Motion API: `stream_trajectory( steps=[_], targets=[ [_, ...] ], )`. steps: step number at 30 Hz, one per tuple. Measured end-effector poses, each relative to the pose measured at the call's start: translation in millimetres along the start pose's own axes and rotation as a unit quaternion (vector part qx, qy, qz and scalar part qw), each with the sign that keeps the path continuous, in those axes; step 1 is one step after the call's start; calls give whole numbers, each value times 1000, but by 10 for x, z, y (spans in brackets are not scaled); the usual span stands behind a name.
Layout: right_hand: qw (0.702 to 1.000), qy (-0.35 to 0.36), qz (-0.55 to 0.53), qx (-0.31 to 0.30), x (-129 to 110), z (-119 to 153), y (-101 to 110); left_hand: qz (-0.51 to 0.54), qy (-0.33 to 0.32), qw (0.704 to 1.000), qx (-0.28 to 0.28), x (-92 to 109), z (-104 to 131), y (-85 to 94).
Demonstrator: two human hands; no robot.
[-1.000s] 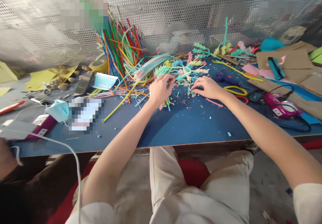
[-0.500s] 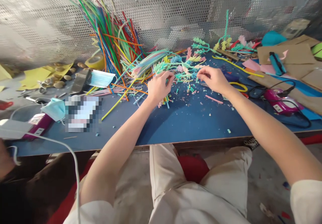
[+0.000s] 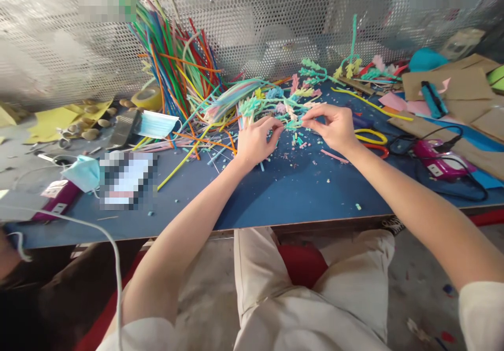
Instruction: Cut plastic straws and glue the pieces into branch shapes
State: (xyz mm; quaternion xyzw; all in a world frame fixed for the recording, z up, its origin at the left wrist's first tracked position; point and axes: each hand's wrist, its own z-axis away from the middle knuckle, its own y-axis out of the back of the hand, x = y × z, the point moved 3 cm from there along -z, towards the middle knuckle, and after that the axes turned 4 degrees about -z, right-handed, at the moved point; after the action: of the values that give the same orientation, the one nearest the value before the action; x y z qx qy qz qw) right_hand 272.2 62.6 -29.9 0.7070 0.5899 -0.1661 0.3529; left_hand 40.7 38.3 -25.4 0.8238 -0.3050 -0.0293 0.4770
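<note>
My left hand (image 3: 258,140) is over the worktable with thumb and fingertips pinched together; whatever they grip is too small to make out. Facing it, my right hand (image 3: 333,126) also pinches thumb against forefinger, and its fingertips hide what they hold. A narrow gap separates the hands, with short green pipe cleaner pieces (image 3: 293,125) in it. Just beyond lie fluffy pipe cleaner flowers (image 3: 275,94) in green, blue, yellow and pink. Small cut scraps (image 3: 300,142) are scattered below the fingers.
A tall bundle of coloured pipe cleaners (image 3: 173,62) leans on the perforated metal screen (image 3: 275,4). To the left are a phone (image 3: 128,177), face masks (image 3: 159,124) and yellow tape (image 3: 147,99). A purple power strip (image 3: 443,159), black cable and cardboard (image 3: 449,85) lie right.
My hands have come closer together: the left has shifted right, and the right slightly left. Both keep their fingers pinched.
</note>
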Motion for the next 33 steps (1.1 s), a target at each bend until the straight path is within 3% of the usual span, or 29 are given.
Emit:
stream_trajectory(
  steps=[6,15,24,33],
  targets=[
    [995,7,101,-14,-118,9,25,8,4,1000,-2,19,16,-1],
    [985,18,165,-43,-175,16,76,22,0,1000,-14,24,12,-14],
    [979,42,192,-55,-159,32,52,38,-11,999,10,40,18,3],
    [975,65,208,-47,-139,32,53,25,4,1000,-11,55,19,6]
  ],
)
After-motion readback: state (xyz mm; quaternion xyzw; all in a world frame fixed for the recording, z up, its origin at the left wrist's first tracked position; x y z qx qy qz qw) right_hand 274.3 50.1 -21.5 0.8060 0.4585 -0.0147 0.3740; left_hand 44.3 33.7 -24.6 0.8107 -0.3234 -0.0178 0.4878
